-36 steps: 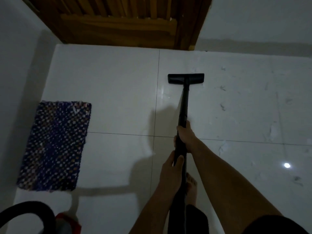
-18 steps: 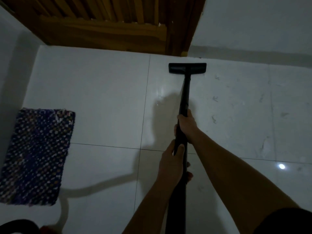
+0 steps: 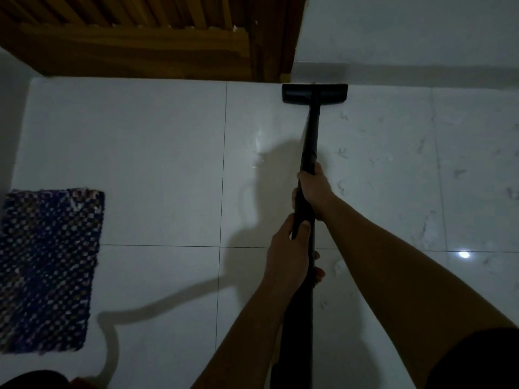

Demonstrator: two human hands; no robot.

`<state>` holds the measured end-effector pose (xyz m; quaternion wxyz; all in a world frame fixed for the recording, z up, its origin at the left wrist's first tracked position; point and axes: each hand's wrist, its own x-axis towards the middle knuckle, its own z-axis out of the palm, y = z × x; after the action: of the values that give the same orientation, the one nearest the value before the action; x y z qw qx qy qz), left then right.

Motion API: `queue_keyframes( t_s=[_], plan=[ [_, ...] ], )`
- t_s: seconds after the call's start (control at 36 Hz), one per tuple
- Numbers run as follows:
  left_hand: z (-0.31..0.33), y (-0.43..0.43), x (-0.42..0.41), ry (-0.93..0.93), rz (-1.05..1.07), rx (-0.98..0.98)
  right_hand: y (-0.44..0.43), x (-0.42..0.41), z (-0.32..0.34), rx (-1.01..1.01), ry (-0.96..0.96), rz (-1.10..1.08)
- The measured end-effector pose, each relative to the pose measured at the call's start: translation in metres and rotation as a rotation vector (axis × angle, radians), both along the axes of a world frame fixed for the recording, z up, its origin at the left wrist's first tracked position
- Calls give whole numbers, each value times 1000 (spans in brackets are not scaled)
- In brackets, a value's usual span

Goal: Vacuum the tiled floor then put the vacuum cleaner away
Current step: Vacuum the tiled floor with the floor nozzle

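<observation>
A black vacuum wand point(image 3: 311, 141) runs from me out over the white tiled floor point(image 3: 157, 164). Its flat black floor head point(image 3: 314, 93) lies on the tiles right against the foot of the far wall, beside the wooden door frame. My right hand point(image 3: 316, 189) grips the wand higher up, fingers wrapped around it. Just behind it, my left hand point(image 3: 289, 254) holds the wand lower down. The vacuum's body is barely visible as a dark shape point(image 3: 31, 380) at the bottom left corner.
A blue patterned mat point(image 3: 47, 270) lies on the floor along the left wall. A slatted wooden door point(image 3: 134, 35) closes off the far left side. The white wall point(image 3: 407, 32) bounds the far right. The hose's shadow crosses the lower left tiles.
The floor head has slid forward from mid-tile to the base of the far wall. Both arms have stretched out with it, and the view has shifted forward.
</observation>
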<state>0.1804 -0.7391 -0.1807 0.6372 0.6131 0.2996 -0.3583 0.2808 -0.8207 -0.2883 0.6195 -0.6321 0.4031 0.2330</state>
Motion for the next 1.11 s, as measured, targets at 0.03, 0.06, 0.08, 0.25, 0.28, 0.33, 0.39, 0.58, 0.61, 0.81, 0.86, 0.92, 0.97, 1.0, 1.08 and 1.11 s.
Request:
queue_keyframes(
  t_s=[0.03, 0.06, 0.08, 0.25, 0.28, 0.33, 0.39, 0.58, 0.61, 0.81, 0.86, 0.92, 0.97, 1.0, 1.08, 1.11],
  plan=[
    [1, -2, -1, -1, -8, 3, -3, -2, 1, 4, -1, -6],
    [1, -5, -3, 0, -15, 4, -7, -4, 1, 8, -1, -13],
    [2, -7, -4, 2, -19, 1, -10, -6, 2, 9, -1, -18],
    [7, -24, -20, 9, -47, -18, -32, -27, 8, 21, 1, -45],
    [8, -27, -24, 12, -49, -18, -36, -31, 10, 23, 0, -47],
    [10, -32, -31, 11, -62, -13, -42, -39, 15, 24, -1, -57],
    [12, -35, -38, 9, -69, -17, -46, -48, 17, 20, 9, -66],
    [18, -37, -70, 3, -90, -3, -48, -82, 26, 23, 12, -87],
    [19, -36, -75, 3, -93, -3, -48, -87, 26, 28, 14, -91],
    [29, -27, -117, 22, -98, -10, -39, -133, 29, 41, 38, -86],
    [29, -24, -130, 36, -99, 0, -36, -147, 30, 47, 38, -94],
    [28, -19, -144, 36, -101, 3, -32, -161, 32, 50, 40, -108],
    [28, -14, -158, 32, -101, 14, -27, -175, 33, 50, 47, -109],
    [29, -12, -165, 29, -99, 14, -24, -182, 33, 50, 51, -106],
    [34, -4, -187, 33, -79, 4, -15, -205, 36, 58, 53, -97],
    [36, -1, -194, 31, -77, 2, -12, -212, 37, 58, 51, -93]
  ],
)
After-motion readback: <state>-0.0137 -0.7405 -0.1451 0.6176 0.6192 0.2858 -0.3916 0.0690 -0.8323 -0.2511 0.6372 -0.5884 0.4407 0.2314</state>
